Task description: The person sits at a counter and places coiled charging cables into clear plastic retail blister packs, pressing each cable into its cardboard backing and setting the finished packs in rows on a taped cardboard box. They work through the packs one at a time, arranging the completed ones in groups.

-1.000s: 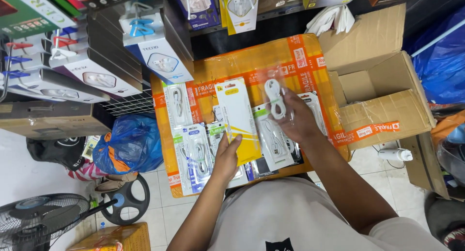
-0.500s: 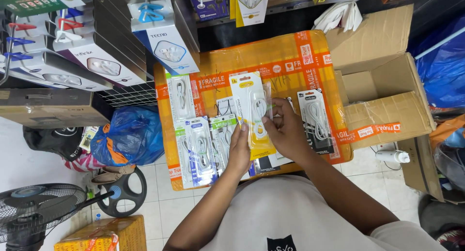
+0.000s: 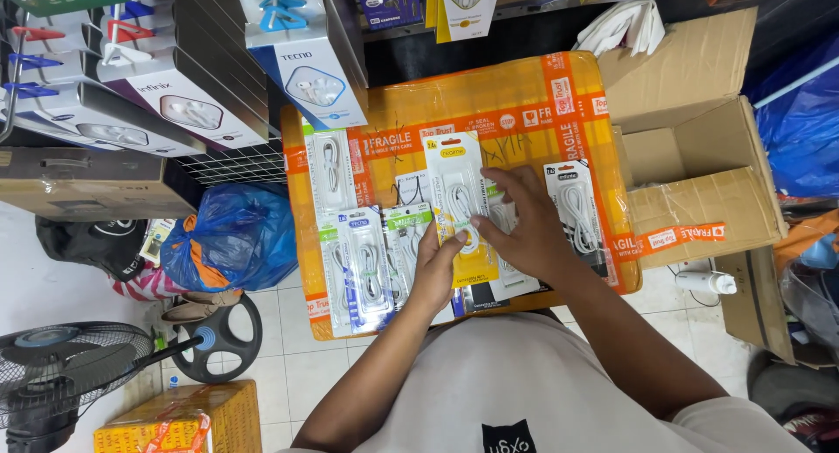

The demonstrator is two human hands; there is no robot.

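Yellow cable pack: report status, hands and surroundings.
Both hands on yellow cable pack: left hand at its lower edge, right hand beside. Pack flat on taped carton. White cable packs crowd alongside.

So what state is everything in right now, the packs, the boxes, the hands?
yellow cable pack: flat on the box, held by both hands
left hand: on the pack's lower left edge
right hand: on the pack's right side
taped orange box: shut, packs lying on top
brown carton: open
floor fan: cannot tell if running
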